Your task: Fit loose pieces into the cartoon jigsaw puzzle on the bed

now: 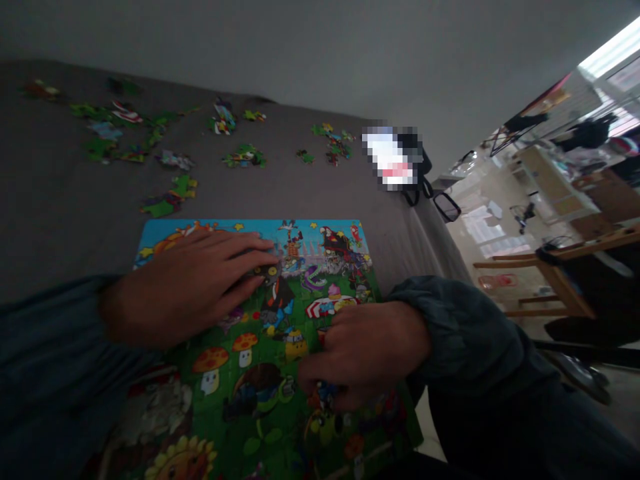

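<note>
A colourful cartoon jigsaw puzzle (pixel 295 347) lies in front of me on grey cloth, its sheet largely filled with pictures of mushrooms, a sunflower and small figures. My left hand (pixel 200 280) rests flat across its upper left part, fingers stretched to the right and slightly apart. Over the right half of the puzzle, my right hand (pixel 363 353) is curled, with its fingertips down against the surface near a small blue figure. Whatever may be between those fingers is hidden. Both wrists come out of dark bluish sleeves.
Loose puzzle pieces lie beyond the board, in a cluster (pixel 120 130) at the far left and smaller groups (pixel 245 157) toward the middle. A bright, blurred-out screen (pixel 390 157) stands at the back right beside a black strap (pixel 447 207). A wooden chair (pixel 545 280) stands at the right.
</note>
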### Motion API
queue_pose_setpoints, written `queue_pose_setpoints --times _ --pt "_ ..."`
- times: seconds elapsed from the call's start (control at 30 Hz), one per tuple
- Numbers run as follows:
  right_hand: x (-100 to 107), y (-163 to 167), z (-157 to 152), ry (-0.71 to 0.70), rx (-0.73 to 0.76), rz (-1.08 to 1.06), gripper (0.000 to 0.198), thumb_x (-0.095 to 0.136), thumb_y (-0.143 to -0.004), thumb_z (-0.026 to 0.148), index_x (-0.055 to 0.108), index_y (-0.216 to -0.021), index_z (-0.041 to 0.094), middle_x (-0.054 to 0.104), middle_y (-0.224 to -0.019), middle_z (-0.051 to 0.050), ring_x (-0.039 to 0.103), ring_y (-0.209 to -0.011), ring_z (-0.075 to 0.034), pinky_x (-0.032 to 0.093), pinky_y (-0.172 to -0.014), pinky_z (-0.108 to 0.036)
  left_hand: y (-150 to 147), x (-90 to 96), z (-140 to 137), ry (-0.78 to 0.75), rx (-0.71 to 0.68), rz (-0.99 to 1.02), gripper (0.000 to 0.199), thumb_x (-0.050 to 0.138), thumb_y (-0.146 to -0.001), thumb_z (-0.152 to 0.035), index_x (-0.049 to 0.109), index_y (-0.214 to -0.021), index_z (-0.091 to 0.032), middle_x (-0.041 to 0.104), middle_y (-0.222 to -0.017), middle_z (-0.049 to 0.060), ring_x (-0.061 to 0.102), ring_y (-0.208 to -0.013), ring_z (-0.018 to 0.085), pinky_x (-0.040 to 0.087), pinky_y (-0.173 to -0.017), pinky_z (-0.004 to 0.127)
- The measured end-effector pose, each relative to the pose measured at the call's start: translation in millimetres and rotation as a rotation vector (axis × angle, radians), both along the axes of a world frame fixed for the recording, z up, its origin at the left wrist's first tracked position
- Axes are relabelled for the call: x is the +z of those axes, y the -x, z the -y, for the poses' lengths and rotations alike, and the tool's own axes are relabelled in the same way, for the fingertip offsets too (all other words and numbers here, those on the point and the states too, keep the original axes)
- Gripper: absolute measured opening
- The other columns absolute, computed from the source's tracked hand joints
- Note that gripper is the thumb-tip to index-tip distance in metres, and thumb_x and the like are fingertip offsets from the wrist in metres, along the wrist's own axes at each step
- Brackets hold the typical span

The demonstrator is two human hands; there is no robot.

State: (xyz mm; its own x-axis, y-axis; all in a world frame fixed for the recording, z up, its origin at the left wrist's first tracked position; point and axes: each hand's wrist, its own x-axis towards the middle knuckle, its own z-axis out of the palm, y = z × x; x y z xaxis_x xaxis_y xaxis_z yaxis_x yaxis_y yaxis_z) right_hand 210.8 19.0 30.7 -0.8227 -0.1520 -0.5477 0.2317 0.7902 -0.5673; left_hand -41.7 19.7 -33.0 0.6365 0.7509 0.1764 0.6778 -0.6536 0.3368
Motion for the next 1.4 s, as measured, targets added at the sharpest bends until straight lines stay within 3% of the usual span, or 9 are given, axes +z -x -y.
queue_pose_setpoints --times 0.27,0.4,0.53,0.73,0.87,1.07,1.4 --pt "-0.3 -2.5 -4.9 0.011 -0.050 -0.026 0.038 0.067 -0.093 0.036 0.062 -0.126 0.018 0.073 -0.087 -0.004 0.061 -0.077 -0.018 0.025 -0.057 -0.030 0.0 0.2 -0.8 -0.004 -0.008 0.021 0.039 0.038 -0.103 -0.042 0.066 -0.129 -0.034 0.067 -0.134 0.002 0.063 -0.117 0.030 0.043 -0.100 0.050" --pt "0.2 -2.6 -11.7 0.052 -0.150 -0.006 0.045 0.072 -0.089 0.046 0.059 -0.122 0.019 0.067 -0.076 0.001 0.057 -0.070 -0.016 0.025 -0.057 -0.028 0.7 -0.3 -0.3 -0.022 -0.013 0.002 0.041 0.034 -0.104 -0.042 0.065 -0.130 -0.034 0.067 -0.135 0.002 0.063 -0.117 0.031 0.043 -0.098 0.052" --pt "-1.5 -4.4 -17.2 0.062 -0.251 -0.038 0.036 0.068 -0.093 0.045 0.058 -0.116 0.019 0.066 -0.076 0.003 0.053 -0.066 -0.012 0.027 -0.058 -0.027 0.9 -2.1 0.3 -0.034 -0.011 -0.010 0.040 0.035 -0.104 -0.042 0.063 -0.132 -0.035 0.066 -0.136 0.003 0.063 -0.117 0.031 0.043 -0.098 0.052" --pt "-4.6 -5.9 -16.2 -0.024 -0.205 -0.070 0.029 0.069 -0.093 0.042 0.060 -0.109 0.019 0.065 -0.081 0.001 0.048 -0.063 -0.012 0.024 -0.057 -0.028 0.5 -0.7 1.2 -0.049 -0.024 -0.027 0.038 0.037 -0.105 -0.037 0.063 -0.131 -0.031 0.066 -0.136 0.005 0.064 -0.116 0.031 0.046 -0.098 0.054" --pt "-2.6 -4.8 -12.9 0.004 -0.217 -0.076 0.031 0.072 -0.090 0.046 0.061 -0.105 0.020 0.062 -0.074 0.003 0.051 -0.066 -0.013 0.025 -0.058 -0.027 -4.0 6.9 3.4 -0.022 -0.025 -0.057 0.036 0.038 -0.105 -0.033 0.065 -0.128 -0.027 0.065 -0.137 0.006 0.062 -0.119 0.030 0.047 -0.100 0.053" --pt "-10.6 -5.1 -7.7 -0.127 -0.186 -0.068 0.038 0.067 -0.088 0.059 0.063 -0.101 0.023 0.064 -0.079 0.000 0.058 -0.069 -0.017 0.024 -0.061 -0.030 -7.5 14.7 6.7 0.019 -0.009 -0.079 0.030 0.046 -0.103 -0.028 0.066 -0.126 -0.025 0.066 -0.135 0.006 0.061 -0.123 0.027 0.048 -0.104 0.049" --pt "-8.6 -2.4 -6.8 -0.082 -0.262 -0.045 0.041 0.070 -0.085 0.060 0.062 -0.098 0.022 0.066 -0.080 0.000 0.063 -0.074 -0.019 0.026 -0.060 -0.029 -7.5 19.2 7.3 0.060 0.009 -0.095 0.030 0.046 -0.103 -0.027 0.065 -0.126 -0.025 0.065 -0.136 0.007 0.059 -0.126 0.028 0.046 -0.107 0.051"
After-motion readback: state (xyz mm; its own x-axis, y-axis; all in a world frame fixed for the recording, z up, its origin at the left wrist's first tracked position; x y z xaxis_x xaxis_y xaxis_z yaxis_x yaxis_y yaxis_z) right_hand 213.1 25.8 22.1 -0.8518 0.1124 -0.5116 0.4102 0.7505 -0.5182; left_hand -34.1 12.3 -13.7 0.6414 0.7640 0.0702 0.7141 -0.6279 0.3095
